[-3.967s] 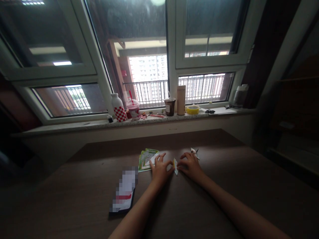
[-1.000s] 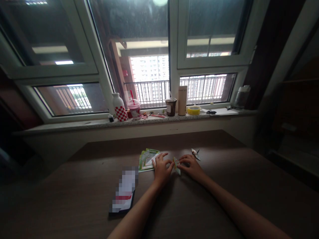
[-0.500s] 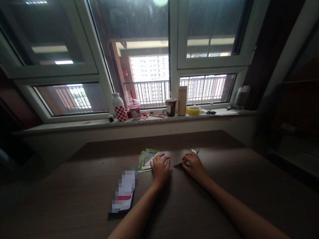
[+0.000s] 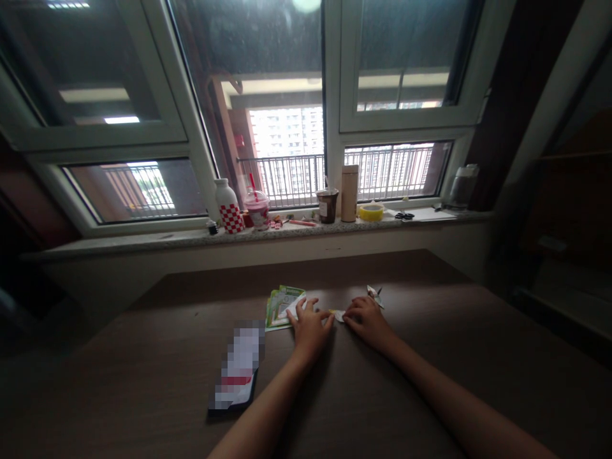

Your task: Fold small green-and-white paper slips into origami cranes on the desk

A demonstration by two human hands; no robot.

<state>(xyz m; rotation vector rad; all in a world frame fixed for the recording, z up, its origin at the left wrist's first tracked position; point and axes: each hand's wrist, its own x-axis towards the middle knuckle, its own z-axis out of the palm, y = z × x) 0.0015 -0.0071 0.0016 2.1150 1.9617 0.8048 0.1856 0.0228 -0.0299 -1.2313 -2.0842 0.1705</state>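
Note:
Between my two hands, just above the table, is a small white piece with a yellowish edge, paper or sticker-like. My left hand pinches its left end with thumb and index finger; the other fingers are spread beside a fan of green-and-white cards or sheets. The fingers of my right hand are closed on the right end of the same piece and partly hide it. Just beyond my right knuckles lies a small crumpled, colourful scrap with a dark pointed bit.
A phone-like slab, partly pixelated, lies left of my left forearm on the brown table. Along the windowsill stand a checkered bottle, drink cups, a tan flask, yellow tape and black scissors.
My left thumb and index finger have moved right onto the small piece. My right hand has shifted slightly left, and more of the crumpled scrap behind it shows.

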